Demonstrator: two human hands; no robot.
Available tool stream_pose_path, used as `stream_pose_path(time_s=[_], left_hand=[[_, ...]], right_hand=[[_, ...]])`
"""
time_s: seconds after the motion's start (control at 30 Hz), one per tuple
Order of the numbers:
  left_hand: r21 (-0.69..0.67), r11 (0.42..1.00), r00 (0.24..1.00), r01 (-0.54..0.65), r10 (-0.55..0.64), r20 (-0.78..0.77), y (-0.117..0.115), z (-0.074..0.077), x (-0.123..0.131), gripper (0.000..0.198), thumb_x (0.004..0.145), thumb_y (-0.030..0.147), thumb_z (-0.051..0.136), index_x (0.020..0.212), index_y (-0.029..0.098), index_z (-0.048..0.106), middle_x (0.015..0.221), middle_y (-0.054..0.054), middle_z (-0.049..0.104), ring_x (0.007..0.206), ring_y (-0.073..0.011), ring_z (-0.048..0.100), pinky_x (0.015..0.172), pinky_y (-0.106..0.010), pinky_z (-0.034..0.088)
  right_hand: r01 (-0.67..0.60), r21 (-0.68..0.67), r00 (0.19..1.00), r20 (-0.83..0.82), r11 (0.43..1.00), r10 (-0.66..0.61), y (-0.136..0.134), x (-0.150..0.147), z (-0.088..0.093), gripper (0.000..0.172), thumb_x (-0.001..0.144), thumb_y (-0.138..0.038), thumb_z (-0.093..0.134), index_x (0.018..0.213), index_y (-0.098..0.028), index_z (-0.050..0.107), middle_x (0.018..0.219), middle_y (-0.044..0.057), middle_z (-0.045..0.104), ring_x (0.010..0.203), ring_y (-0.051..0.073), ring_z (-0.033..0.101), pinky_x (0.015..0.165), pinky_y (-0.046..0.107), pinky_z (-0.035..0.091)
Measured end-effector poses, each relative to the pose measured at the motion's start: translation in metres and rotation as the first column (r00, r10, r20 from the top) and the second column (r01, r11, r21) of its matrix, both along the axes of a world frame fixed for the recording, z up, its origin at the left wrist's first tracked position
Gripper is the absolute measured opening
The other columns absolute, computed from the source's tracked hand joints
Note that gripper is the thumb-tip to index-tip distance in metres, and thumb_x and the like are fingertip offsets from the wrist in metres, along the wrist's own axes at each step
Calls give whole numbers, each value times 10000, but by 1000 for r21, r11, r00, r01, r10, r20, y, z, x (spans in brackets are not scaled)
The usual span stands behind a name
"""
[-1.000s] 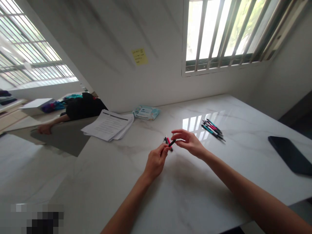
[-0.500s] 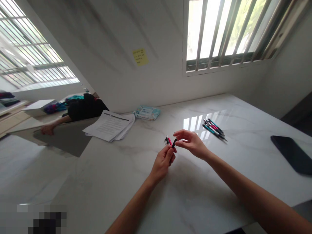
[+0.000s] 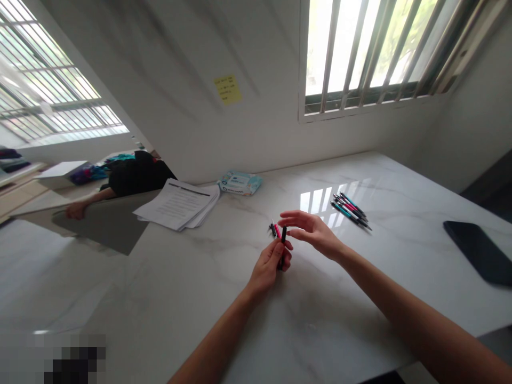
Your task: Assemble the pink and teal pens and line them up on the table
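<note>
My left hand [image 3: 269, 265] is closed around a dark pen [image 3: 284, 234], which stands nearly upright with its black end above the thumb. Just to the right, my right hand [image 3: 312, 234] has its fingers apart and curved, with the fingertips close to the pen's upper end; nothing shows in its grasp. Directly behind the left hand, a red pen [image 3: 277, 230] and a black pen [image 3: 273, 230] show in part, their lower ends hidden by the hand. A bunch of several pens [image 3: 350, 211], teal, red and black, lies on the table further right.
The marble-patterned table [image 3: 192, 298] carries a stack of printed papers [image 3: 176, 205], a wipes packet [image 3: 240, 183] by the wall and a dark phone [image 3: 476, 250] at right. Another person's hand [image 3: 76, 209] rests on a grey panel [image 3: 106, 226] at left.
The dark pen has turned from leaning right to nearly upright in my left hand. My right hand's fingers have spread and come off its upper end.
</note>
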State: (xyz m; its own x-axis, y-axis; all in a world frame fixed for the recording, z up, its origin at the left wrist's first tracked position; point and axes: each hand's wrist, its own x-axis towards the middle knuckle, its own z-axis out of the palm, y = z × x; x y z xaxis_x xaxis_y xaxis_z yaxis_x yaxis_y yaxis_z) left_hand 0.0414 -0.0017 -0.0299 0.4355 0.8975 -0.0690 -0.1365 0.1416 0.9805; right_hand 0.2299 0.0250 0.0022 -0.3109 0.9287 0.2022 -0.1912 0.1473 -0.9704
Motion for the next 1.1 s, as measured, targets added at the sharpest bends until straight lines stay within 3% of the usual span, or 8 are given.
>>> stream_pose_path(time_s=[0.1, 0.23, 0.4, 0.57, 0.7, 0.83, 1.0, 1.1], left_hand=[[-7, 1000, 1000, -5, 5, 29, 1, 1, -1, 447, 979, 602, 537, 987, 161, 608, 703, 18, 503, 639, -115, 441, 616, -254, 349], [2, 1000, 1000, -12, 12, 22, 1, 2, -1, 465, 964, 622, 550, 994, 163, 617, 710, 11, 524, 641, -120, 461, 616, -260, 358], [12, 1000, 1000, 0, 0, 7, -1, 3, 0, 467, 967, 622, 542, 998, 163, 626, 742, -1, 543, 647, -124, 484, 622, -266, 380], [43, 999, 1000, 3, -1, -28, -1, 4, 0, 456, 981, 609, 526, 985, 165, 629, 729, 0, 549, 652, -125, 489, 627, -264, 383], [46, 999, 999, 11, -9, -33, -1, 4, 0, 455, 985, 613, 510, 987, 172, 624, 709, 4, 546, 638, -126, 485, 616, -262, 374], [34, 999, 999, 28, -26, -42, -1, 3, 0, 471, 980, 625, 504, 997, 171, 627, 709, -3, 557, 646, -135, 494, 624, -267, 384], [45, 998, 997, 48, -45, -64, -2, 2, 0, 462, 998, 611, 477, 1010, 175, 628, 715, -4, 559, 654, -139, 493, 634, -270, 384], [47, 997, 996, 60, -56, -76, -2, 1, 0, 457, 1002, 606, 472, 1009, 176, 631, 731, -12, 572, 666, -143, 499, 643, -274, 390]], right_hand=[[32, 9, 999, 22, 999, -32, 1, 1, -1, 472, 815, -323, 811, 1255, -209, 685, 1032, 76, 758, 1011, 229, 719, 929, 397, 573], [-32, 17, 999, 12, 999, 32, 1, 3, -1, 520, 824, -321, 801, 1314, -231, 654, 1126, 87, 746, 1047, 226, 710, 952, 407, 566], [-26, 6, 998, 48, 1000, 26, -1, 2, 1, 468, 830, -338, 800, 1257, -189, 680, 869, 32, 727, 737, 161, 687, 807, 369, 587], [-34, 27, 996, 84, 999, 32, -2, 2, 0, 490, 813, -356, 816, 1262, -211, 685, 1055, 83, 746, 995, 222, 706, 871, 374, 585], [-85, -25, 995, 43, 996, 86, -3, 2, 0, 473, 834, -359, 793, 1265, -191, 692, 1035, 103, 764, 900, 213, 718, 809, 372, 597], [-114, -6, 993, 8, 993, 114, -4, 3, 3, 522, 835, -334, 790, 1328, -224, 659, 1194, 117, 731, 1058, 235, 690, 815, 351, 596], [-98, 11, 995, -12, 995, 99, -5, 1, 4, 449, 853, -289, 761, 1285, -202, 673, 1047, 85, 748, 814, 169, 683, 723, 323, 587], [-110, 38, 994, 2, 993, 110, -5, 1, 3, 476, 845, -280, 776, 1306, -225, 669, 1150, 96, 732, 959, 196, 683, 783, 325, 588]])
